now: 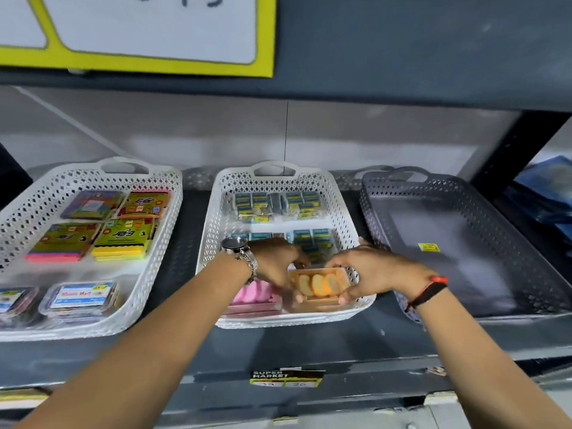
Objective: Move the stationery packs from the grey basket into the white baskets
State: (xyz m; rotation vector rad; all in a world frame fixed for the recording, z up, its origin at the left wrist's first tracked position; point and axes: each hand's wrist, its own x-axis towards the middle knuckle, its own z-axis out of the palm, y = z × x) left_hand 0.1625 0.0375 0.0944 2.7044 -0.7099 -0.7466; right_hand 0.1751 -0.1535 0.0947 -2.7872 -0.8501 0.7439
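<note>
On shelf edge [216,363]: "SUPER MARKET" label [286,378]

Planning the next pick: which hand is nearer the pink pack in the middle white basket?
Left. The left hand sits directly above the pink pack, overlapping its upper right corner. The right hand is further right, holding the orange pack together with the left.

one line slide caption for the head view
Both hands, left hand and right hand, set an orange pack into the middle white basket beside the grey basket.
</note>
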